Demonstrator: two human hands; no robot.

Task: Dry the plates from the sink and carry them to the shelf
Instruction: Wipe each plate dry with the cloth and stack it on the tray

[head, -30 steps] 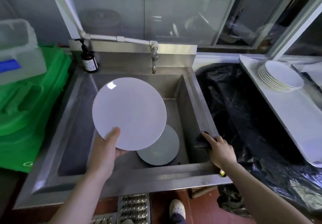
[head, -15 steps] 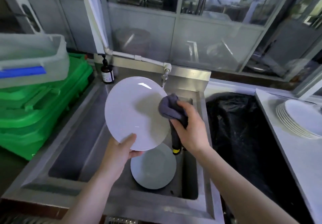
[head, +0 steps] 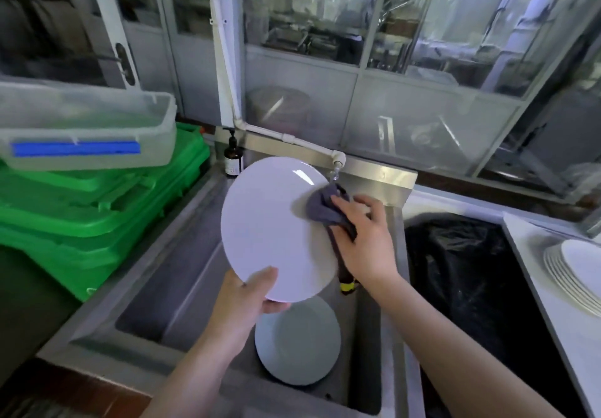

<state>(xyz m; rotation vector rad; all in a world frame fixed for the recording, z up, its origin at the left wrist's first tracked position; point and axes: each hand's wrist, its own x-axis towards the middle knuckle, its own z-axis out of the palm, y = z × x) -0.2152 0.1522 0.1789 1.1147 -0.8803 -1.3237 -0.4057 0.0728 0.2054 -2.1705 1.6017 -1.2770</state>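
**Sink station: plate drying, 2 hands engaged**

1. White plate (head: 273, 222): held tilted above the steel sink (head: 156, 287), face toward the camera.
2. Left hand (head: 242, 304): grips the plate's near lower edge, thumb on the face, other fingers curled behind and hidden.
3. Right hand (head: 364, 242): fingers curled round a grey cloth (head: 325, 209), pressing it against the plate's right rim. A dark strip of the cloth with a yellow tag hangs below the hand.
4. Second plate (head: 297, 343): lying in the sink basin, near side, below the held plate.
5. Stack of white plates (head: 575, 274): on the white tabletop (head: 533, 242) at far right, well apart from the sink.
6. Tap (head: 336, 165): at the far sink wall, just behind the held plate's top edge.
7. Brown pump bottle (head: 233, 157): far left corner of the sink.
8. Green crates (head: 97, 209): stacked left of the sink, a clear tub (head: 87, 128) on top.
9. Black bag (head: 455, 271): between sink and tabletop.
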